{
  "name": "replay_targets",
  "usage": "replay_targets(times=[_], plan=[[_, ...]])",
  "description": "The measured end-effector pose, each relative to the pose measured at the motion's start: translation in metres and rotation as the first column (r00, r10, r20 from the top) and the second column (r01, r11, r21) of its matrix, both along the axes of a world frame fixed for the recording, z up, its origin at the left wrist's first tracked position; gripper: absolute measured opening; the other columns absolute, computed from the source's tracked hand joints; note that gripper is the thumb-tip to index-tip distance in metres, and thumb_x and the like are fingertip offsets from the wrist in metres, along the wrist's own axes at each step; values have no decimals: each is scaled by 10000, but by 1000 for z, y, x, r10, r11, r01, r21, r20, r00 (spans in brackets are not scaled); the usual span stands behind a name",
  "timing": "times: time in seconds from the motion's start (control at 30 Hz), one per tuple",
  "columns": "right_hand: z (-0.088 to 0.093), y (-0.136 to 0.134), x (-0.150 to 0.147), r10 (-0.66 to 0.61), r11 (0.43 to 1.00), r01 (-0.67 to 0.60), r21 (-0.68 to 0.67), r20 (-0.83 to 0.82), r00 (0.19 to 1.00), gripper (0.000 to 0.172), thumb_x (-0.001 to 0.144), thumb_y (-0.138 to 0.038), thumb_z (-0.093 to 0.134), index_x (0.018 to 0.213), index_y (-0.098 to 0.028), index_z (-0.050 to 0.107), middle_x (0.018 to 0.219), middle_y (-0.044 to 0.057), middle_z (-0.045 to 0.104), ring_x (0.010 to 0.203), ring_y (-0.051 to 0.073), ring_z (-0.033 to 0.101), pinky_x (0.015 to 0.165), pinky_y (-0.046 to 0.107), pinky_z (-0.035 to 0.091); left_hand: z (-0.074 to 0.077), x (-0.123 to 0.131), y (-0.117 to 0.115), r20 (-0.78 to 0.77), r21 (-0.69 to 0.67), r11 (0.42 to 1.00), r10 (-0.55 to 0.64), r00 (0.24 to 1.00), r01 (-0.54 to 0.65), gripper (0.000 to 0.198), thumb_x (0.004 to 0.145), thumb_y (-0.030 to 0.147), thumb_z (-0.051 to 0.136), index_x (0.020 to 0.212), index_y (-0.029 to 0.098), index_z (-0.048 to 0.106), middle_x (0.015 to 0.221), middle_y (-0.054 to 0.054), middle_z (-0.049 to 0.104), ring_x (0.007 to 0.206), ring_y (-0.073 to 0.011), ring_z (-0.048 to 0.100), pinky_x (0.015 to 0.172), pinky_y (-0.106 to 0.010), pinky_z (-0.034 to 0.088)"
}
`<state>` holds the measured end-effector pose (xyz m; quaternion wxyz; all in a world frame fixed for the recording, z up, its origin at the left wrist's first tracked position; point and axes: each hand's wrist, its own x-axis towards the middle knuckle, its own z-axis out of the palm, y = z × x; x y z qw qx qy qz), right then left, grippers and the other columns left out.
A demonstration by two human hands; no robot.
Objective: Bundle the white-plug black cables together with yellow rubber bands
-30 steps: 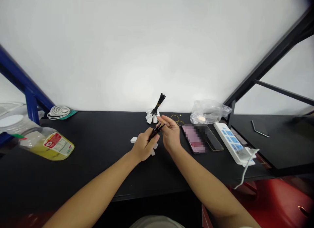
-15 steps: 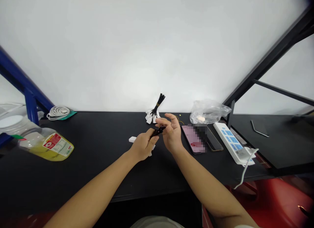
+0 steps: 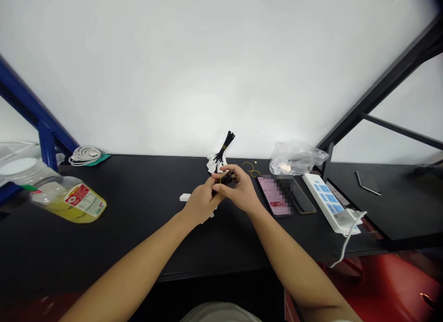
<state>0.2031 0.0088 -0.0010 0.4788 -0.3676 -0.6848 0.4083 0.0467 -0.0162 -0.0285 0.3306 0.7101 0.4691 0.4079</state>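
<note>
My left hand (image 3: pixel 200 203) is wrapped round a bundle of thin black strips (image 3: pixel 227 176), whose dark ends poke out past the thumb. White pieces show under this hand, partly hidden. My right hand (image 3: pixel 241 189) is closed at the bundle's upper end, with thumb and fingers pinching a thin yellow rubber band (image 3: pixel 220 178) that crosses the strips. Just behind the hands stands a second bundle of black strips (image 3: pixel 225 144), bound with a yellow band, with white tags (image 3: pixel 213 164) fanned out at its base. One white piece (image 3: pixel 185 197) lies left of my left hand.
Loose yellow rubber bands (image 3: pixel 255 173) lie right of the hands. Beyond are two phones (image 3: pixel 275 197), a clear plastic bag (image 3: pixel 297 157) and a white power strip (image 3: pixel 323 199). At left are a jar of yellow liquid (image 3: pixel 74 199) and a coiled white cable (image 3: pixel 85 156).
My right hand's raised fingers have come down and closed at the bundle's end, closer to my left hand. A yellow band now shows across the strips.
</note>
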Motion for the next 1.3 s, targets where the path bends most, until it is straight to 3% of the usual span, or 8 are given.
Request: replay_targets(times=[0.13,0.27,0.43,0.53,0.67,0.83,1.0,1.3], plan=[[1,0,3,-126,990,114,88,140,982,447,747,-354,787,1155,-261,629,966,32,760,881,225,702,835,379,531,-1,2,0,128,-100,993,78,989,-65,510,804,433,706,1208,211,489,1004,-69,698,786,-215,666,655,-303,471],[-1,-1,4,-177,980,154,123,203,963,531,762,-331,774,1257,-264,596,794,-9,695,647,169,628,640,302,496,-3,1,-2,197,-117,992,71,978,-48,490,873,351,608,1292,206,397,882,-16,688,602,-140,596,604,-283,460],[-5,2,7,109,992,-108,-64,6,994,775,826,-310,724,1499,-269,342,737,-41,612,582,132,555,565,270,475,0,0,1,332,-110,993,-4,943,43,373,896,334,552,1245,203,544,734,26,603,583,-119,541,578,-252,423],[-7,6,9,293,934,-311,-173,-124,948,853,852,-286,688,1542,-275,186,747,-60,611,576,110,547,542,240,463,1,-2,8,577,-190,981,69,814,52,223,871,327,554,1029,178,604,565,77,456,483,-93,431,532,-234,382],[-5,5,8,315,900,-370,-231,-242,918,649,840,-271,681,1416,-256,383,646,-100,579,489,79,499,503,209,436,0,-3,14,724,-233,965,89,684,121,165,850,342,588,842,180,556,512,89,413,451,-76,384,521,-222,373],[0,2,1,221,828,-476,-296,-607,763,258,798,-261,644,1051,-223,605,607,-89,644,331,44,341,464,236,461,-2,5,7,635,-172,976,7,772,133,299,914,459,579,816,182,525,549,73,448,480,-84,422,516,-226,370],[-7,6,-8,-115,842,-346,-414,-764,635,323,744,-142,607,1042,-265,594,823,-64,760,314,18,275,397,190,383,-7,12,0,465,-72,997,25,885,10,337,965,521,493,928,190,545,582,66,470,512,-96,440,539,-233,380],[-20,9,-20,-269,959,163,-230,-571,776,311,699,-220,779,1005,-211,722,853,7,780,493,83,576,472,227,486,-11,15,-6,345,-5,1000,8,938,-6,373,993,524,418,1047,184,561,607,50,491,537,-121,488,579,-265,440]])
